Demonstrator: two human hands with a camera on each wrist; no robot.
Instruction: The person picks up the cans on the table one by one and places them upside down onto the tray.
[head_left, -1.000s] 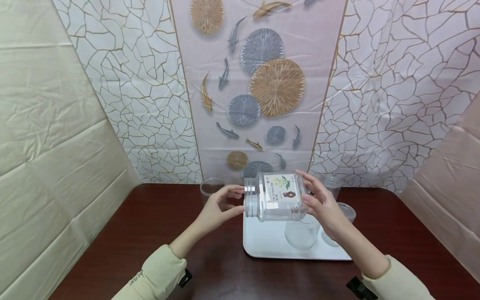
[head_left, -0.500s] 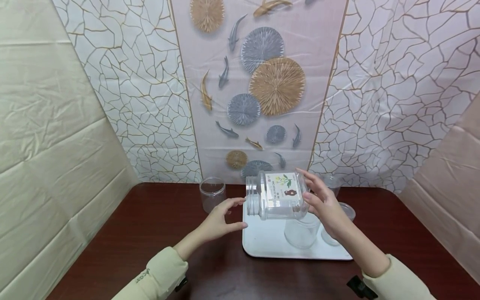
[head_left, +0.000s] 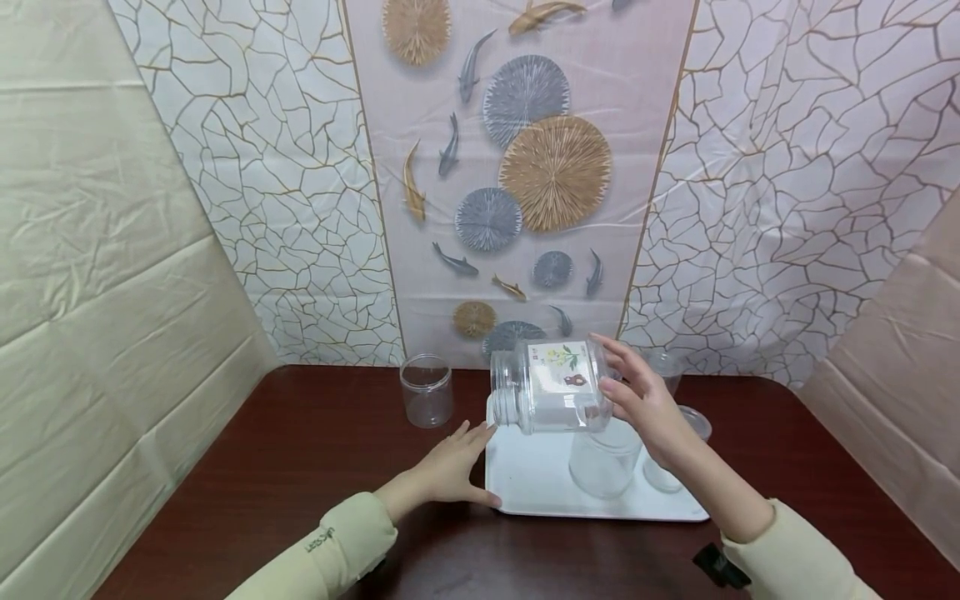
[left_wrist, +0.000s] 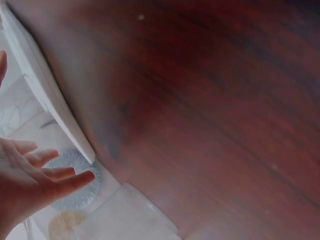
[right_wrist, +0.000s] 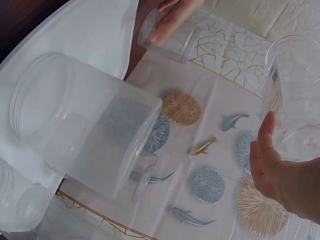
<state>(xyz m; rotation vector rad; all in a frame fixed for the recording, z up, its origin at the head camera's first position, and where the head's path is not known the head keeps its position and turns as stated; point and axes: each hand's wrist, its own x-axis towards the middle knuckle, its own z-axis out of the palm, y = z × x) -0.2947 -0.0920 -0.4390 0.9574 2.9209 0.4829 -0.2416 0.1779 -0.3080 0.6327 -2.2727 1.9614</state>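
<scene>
A clear plastic jar with a flower-printed label lies on its side in mid-air above the white tray, its threaded mouth pointing left. My right hand grips it by the base end; part of the jar also shows in the right wrist view. Beside the tray's left edge is my left hand, fingers extended and thumb spread at the front left corner. Nothing is in it. Whether it touches the tray I cannot tell. In the left wrist view its fingers stand apart near the tray's rim.
On the tray stand a clear jar and, to its right, another clear container. Further back right is one more clear container. A clear jar stands on the dark table at the back left. Patterned cloth hangs behind.
My left hand has come away from the jar's mouth, moving down toward the tray's left edge. The jar stays in my right hand, nearly still, turned slightly so its label faces higher.
</scene>
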